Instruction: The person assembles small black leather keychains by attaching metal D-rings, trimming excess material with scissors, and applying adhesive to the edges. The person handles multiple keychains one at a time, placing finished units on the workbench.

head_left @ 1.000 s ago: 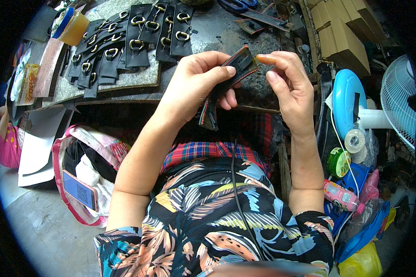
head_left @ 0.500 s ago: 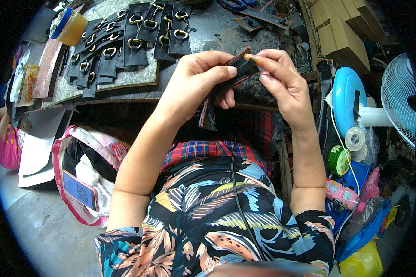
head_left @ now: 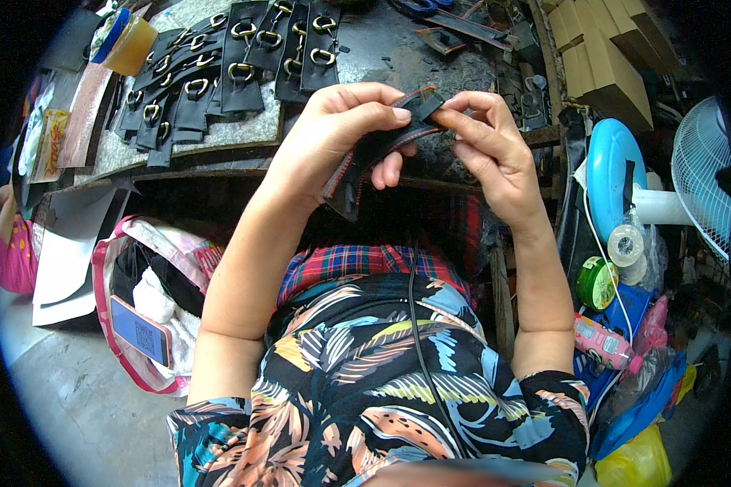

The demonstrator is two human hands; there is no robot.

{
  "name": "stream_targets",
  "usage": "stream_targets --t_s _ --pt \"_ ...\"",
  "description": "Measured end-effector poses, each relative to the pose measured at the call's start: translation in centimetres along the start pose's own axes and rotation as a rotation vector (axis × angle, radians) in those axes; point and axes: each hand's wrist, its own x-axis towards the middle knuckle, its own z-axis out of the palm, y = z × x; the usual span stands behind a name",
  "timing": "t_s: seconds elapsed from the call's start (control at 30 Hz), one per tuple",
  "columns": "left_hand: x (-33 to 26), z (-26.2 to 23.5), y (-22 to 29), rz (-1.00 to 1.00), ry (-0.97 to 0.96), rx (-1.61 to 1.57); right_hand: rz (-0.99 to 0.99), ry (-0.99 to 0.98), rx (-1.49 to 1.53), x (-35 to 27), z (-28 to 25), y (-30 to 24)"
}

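Observation:
Over the front edge of the workbench, my left hand [head_left: 333, 130] grips a black strap [head_left: 378, 140] with red-orange edges, thumb on top and fingers beneath. The strap's lower end dangles below that hand. At its upper end, a small black tab [head_left: 428, 104] sticks up toward my right hand [head_left: 495, 150]. My right fingers are pinched together against this tab, their tips partly hidden. Beyond my left hand, several black straps with metal rings [head_left: 241, 71] lie in overlapping rows on a pale board.
Blue-handled scissors [head_left: 418, 6] and strap pieces [head_left: 471, 32] lie at the bench's far side. Cardboard boxes [head_left: 605, 77] and a fan [head_left: 698, 170] stand at right. A bag [head_left: 105, 284] holding a phone [head_left: 140, 331] sits at lower left; a yellow tub [head_left: 130, 49] stands far left.
The strap has turned in my left hand, its loose end swinging left. My right fingertips have moved slightly down and left, and the small black tab now shows at them.

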Motion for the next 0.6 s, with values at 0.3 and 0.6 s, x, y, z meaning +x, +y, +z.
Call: stream_targets --t_s 0.3,0.6 --pt "0.2 1.7 -1.2 0.041 0.157 0.277 0.209 -0.042 0.189 -0.9 -1.6 -2.0" --pt "2.1 3.5 -2.7 0.608 0.237 -0.204 0.376 0.111 0.477 -1.1 2.2 -3.4"
